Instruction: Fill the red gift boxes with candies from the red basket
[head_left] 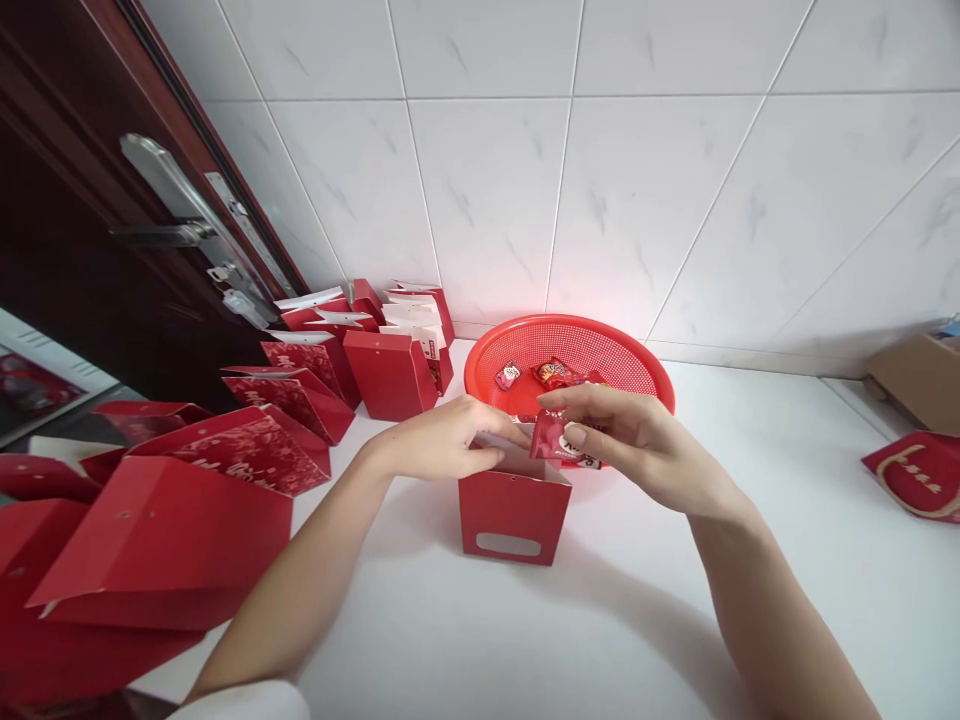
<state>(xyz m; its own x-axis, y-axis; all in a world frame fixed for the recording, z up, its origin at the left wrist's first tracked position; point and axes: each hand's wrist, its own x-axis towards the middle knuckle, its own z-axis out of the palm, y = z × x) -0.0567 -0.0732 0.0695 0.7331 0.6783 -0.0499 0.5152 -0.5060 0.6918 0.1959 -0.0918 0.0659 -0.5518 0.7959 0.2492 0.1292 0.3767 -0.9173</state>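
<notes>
A small red paper gift bag (514, 518) stands open on the white counter (450, 640), with a pale oval cut-out on its front. My left hand (442, 440) rests over the near-left rim of the bag, its fingers gripping the edge. My right hand (630, 435) pinches a red wrapped sweet packet (553, 438) between thumb and fingers, just above the bag's mouth. Behind the hands lies a round red plastic mesh basket (487, 362). It holds several wrapped sweets, including a pink one (507, 375) and an orange one (553, 373); my hands hide its front part.
Many folded red gift bags (390, 372) stand and lie along the wall and at the left (157, 540). A dark door with a metal handle (172, 190) rises at the left. White tiles (487, 170) form the back wall. A cardboard box (919, 380) and a red card (919, 475) sit at the right.
</notes>
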